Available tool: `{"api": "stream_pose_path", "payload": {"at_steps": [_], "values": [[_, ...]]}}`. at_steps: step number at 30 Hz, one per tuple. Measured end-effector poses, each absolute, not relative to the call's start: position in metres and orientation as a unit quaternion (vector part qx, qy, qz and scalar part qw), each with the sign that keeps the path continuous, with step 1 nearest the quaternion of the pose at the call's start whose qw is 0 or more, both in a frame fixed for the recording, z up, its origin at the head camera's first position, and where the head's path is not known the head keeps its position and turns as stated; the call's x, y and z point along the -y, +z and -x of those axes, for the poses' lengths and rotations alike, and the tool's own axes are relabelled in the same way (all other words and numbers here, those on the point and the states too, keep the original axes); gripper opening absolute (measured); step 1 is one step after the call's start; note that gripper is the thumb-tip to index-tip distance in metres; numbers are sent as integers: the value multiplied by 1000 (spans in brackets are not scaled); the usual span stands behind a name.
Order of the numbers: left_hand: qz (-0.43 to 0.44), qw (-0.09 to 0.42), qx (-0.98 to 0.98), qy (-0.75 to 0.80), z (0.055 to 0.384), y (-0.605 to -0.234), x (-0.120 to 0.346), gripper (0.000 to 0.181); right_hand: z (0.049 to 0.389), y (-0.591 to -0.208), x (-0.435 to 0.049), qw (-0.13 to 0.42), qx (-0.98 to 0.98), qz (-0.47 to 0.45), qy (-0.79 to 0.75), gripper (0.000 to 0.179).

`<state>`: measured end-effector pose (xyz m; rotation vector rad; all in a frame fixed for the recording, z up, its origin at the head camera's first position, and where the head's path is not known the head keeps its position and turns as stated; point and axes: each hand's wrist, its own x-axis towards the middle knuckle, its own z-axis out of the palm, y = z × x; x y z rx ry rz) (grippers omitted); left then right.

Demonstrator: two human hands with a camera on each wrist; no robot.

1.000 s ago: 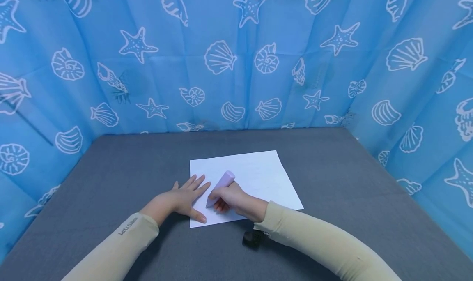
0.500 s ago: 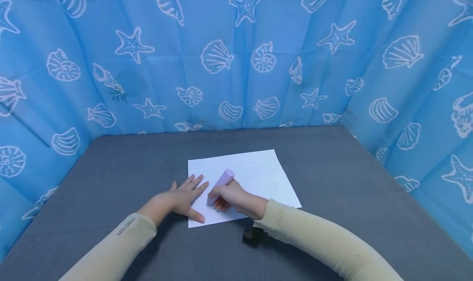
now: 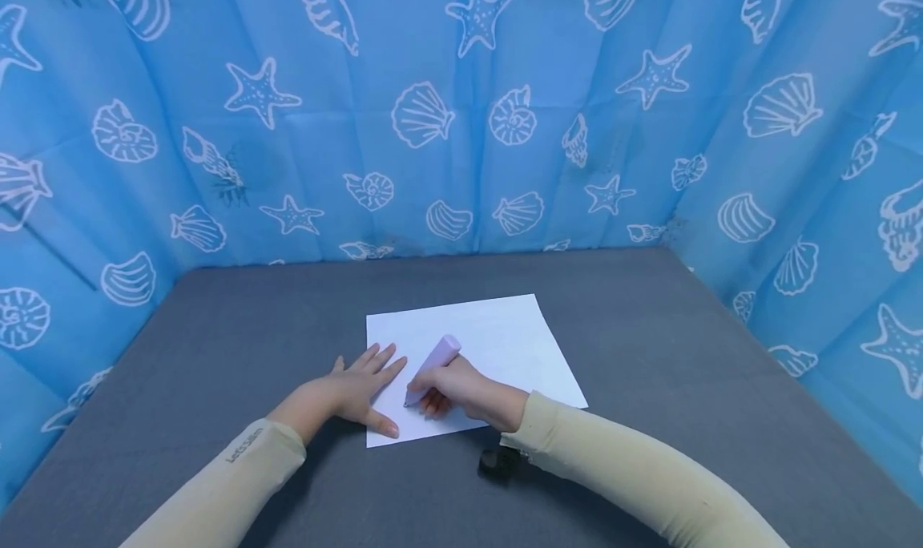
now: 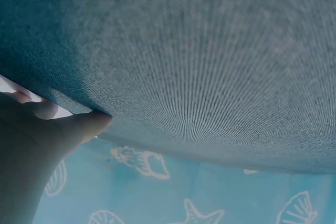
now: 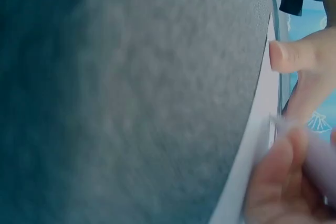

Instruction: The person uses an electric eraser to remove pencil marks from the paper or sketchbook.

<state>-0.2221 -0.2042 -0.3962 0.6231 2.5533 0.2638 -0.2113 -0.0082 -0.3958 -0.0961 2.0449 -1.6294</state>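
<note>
A white sheet of paper (image 3: pixel 505 348) lies at a slight angle on the grey cloth-covered table. My left hand (image 3: pixel 352 391) rests on its left edge with fingers spread, the thumb near the front left corner. In the left wrist view, the thumb (image 4: pixel 94 124) and fingertips show beside a sliver of the paper. A thick lavender pen (image 3: pixel 440 354) leans in my right hand (image 3: pixel 458 386), pinched between thumb and fingers. Its fine tip is at the paper, just right of the left thumb. The right wrist view shows the pen (image 5: pixel 319 163) blurred behind the curled fingers (image 5: pixel 273 166).
Grey cloth (image 3: pixel 620 324) covers the table around the sheet. A blue curtain (image 3: pixel 324 139) with white shells and starfish encloses the back and both sides. A black device (image 3: pixel 497 462) hangs under my right sleeve (image 3: pixel 613 460), near the paper's front edge.
My right hand and the pen have shifted slightly to the right across the paper. The left hand stays in place on the sheet; the head view has moved a little.
</note>
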Motion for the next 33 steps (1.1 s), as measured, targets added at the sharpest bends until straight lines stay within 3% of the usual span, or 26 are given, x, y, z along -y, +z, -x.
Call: {"api": "stream_pose_path", "payload": {"at_steps": [33], "values": [[-226,246,-938,93,221,-399,205,111,216,-396,7,243,-760,12,-603,10]]}}
